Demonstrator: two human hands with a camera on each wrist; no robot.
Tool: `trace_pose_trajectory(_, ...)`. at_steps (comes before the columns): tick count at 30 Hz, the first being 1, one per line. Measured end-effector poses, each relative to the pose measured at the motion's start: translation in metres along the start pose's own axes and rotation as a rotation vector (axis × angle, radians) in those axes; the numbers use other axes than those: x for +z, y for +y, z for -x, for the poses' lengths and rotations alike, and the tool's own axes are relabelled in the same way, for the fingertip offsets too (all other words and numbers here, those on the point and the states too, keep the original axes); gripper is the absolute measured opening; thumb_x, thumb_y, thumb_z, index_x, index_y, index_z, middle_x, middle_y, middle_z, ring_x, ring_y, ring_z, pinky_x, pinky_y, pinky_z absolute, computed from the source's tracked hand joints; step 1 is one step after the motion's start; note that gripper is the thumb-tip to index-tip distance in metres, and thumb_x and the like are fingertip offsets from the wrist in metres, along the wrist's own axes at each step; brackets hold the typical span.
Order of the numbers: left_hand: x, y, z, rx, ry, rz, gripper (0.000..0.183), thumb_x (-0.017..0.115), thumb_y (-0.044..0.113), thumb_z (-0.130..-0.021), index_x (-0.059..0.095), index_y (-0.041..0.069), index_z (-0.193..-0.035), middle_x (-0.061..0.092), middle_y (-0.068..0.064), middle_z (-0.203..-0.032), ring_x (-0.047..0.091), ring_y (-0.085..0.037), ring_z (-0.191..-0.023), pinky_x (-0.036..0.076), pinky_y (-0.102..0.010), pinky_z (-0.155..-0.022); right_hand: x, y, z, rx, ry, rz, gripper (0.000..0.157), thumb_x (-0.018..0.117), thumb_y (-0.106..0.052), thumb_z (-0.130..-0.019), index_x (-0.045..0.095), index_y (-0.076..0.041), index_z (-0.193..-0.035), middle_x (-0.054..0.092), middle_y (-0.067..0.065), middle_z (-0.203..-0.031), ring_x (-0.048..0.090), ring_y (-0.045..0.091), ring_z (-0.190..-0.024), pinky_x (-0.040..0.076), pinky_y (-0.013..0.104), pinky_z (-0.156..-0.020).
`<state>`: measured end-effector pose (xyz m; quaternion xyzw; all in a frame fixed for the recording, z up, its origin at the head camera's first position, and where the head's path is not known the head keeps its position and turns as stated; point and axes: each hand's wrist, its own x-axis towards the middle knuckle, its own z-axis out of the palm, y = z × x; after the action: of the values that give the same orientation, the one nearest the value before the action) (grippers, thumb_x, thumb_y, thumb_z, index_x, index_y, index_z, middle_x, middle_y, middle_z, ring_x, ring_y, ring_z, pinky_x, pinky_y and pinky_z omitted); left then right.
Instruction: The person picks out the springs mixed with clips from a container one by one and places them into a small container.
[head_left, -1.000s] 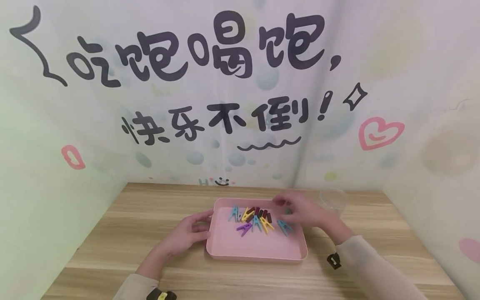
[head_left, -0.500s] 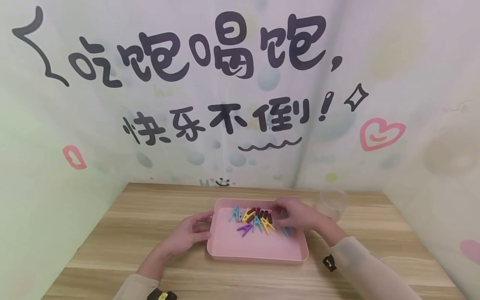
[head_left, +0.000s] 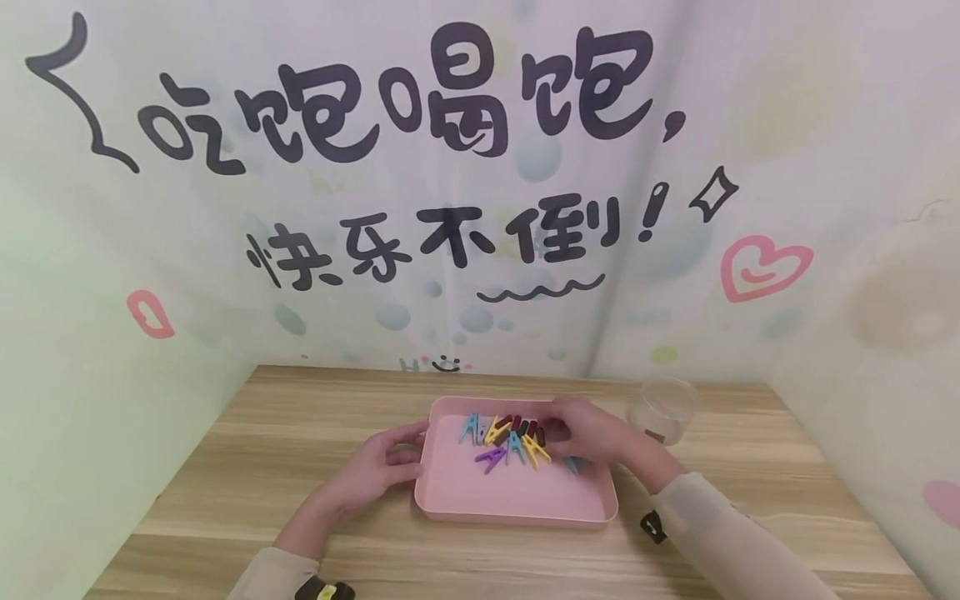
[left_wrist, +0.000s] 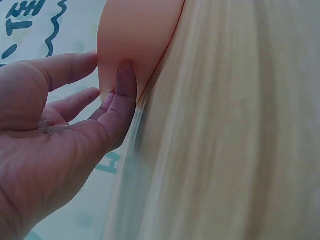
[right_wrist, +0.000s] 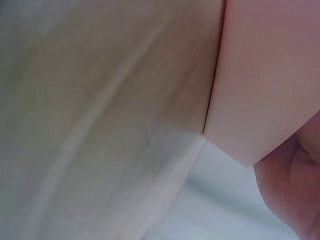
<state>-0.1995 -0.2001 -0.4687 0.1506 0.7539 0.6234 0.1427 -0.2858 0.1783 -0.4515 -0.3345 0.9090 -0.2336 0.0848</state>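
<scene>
A shallow pink tray point(head_left: 517, 508) holds blue, yellow and purple clothespins point(head_left: 491, 458) and several small dark red and brown pieces point(head_left: 531, 428) near its back wall. My left hand point(head_left: 378, 462) touches the outside of the tray's left wall, its fingers fairly straight; the left wrist view shows the fingertips point(left_wrist: 126, 75) against the wall. Over the tray's right back part, my right hand point(head_left: 588, 429) reaches in, fingertips right at the dark red pieces. It covers part of a blue clothespin point(head_left: 572, 464). In the right wrist view the tray's wall hides its fingers; I cannot tell whether they pinch anything.
A clear plastic cup point(head_left: 669, 404) with a small brown piece point(head_left: 655, 436) in it stands right behind my right wrist. The wooden table point(head_left: 247, 475) meets a printed curtain point(head_left: 360, 325) at the back. Black straps point(head_left: 326, 590) are at both cuffs.
My right hand has moved left and lower inside the tray, to the dark red pieces, covering a green thing seen earlier. The brown piece in the cup now shows. My left hand stays put.
</scene>
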Motion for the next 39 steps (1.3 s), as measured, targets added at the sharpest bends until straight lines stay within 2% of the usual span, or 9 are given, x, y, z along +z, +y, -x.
trace_pose_trajectory(11, 0.001, 0.001, 0.000, -0.004, 0.006, 0.007, 0.067, 0.065, -0.003, -0.101, 0.033, -0.012, -0.159, 0.048, -0.034, -0.149, 0.060, -0.045, -0.129, 0.060, -0.037, -0.099, 0.001, -0.001, -0.003, -0.051, -0.013, 0.005, 0.021, 0.083, -0.015, -0.092, 0.075, -0.014, -0.111, 0.068, -0.007, -0.101, 0.060, 0.013, -0.090, 0.057, 0.031, -0.081)
trace_pose_trajectory(17, 0.001, 0.001, 0.000, 0.003, 0.005, 0.000, 0.067, 0.066, -0.002, -0.101, 0.034, -0.012, -0.159, 0.047, -0.034, -0.149, 0.059, -0.046, -0.130, 0.060, -0.037, -0.100, 0.001, 0.000, -0.002, -0.062, -0.016, -0.013, 0.019, 0.083, -0.011, -0.090, 0.073, -0.017, -0.105, 0.067, -0.008, -0.097, 0.059, 0.014, -0.088, 0.055, 0.029, -0.076)
trace_pose_trajectory(24, 0.001, 0.000, 0.000, 0.005, 0.006, -0.020, 0.066, 0.066, -0.002, -0.102, 0.034, -0.011, -0.159, 0.048, -0.034, -0.150, 0.060, -0.045, -0.129, 0.060, -0.037, -0.099, -0.001, 0.002, 0.002, -0.062, -0.003, -0.047, 0.021, 0.084, -0.013, -0.088, 0.074, -0.017, -0.105, 0.067, -0.007, -0.097, 0.060, 0.015, -0.089, 0.055, 0.029, -0.077)
trace_pose_trajectory(32, 0.001, 0.002, 0.001, -0.002, 0.009, -0.029, 0.066, 0.066, -0.001, -0.102, 0.035, -0.010, -0.159, 0.049, -0.032, -0.149, 0.061, -0.043, -0.127, 0.060, -0.038, -0.099, -0.008, 0.000, 0.008, -0.096, 0.030, -0.140, 0.030, 0.088, -0.015, -0.083, 0.073, -0.010, -0.109, 0.068, -0.002, -0.095, 0.063, 0.020, -0.091, 0.058, 0.034, -0.080)
trace_pose_trajectory(39, 0.001, 0.002, 0.001, -0.003, 0.003, -0.025, 0.066, 0.066, -0.002, -0.102, 0.035, -0.010, -0.159, 0.048, -0.033, -0.149, 0.061, -0.043, -0.127, 0.061, -0.038, -0.098, -0.013, -0.002, 0.014, -0.104, 0.050, -0.167, 0.027, 0.087, -0.017, -0.086, 0.073, -0.013, -0.109, 0.069, -0.005, -0.100, 0.064, 0.018, -0.093, 0.060, 0.037, -0.083)
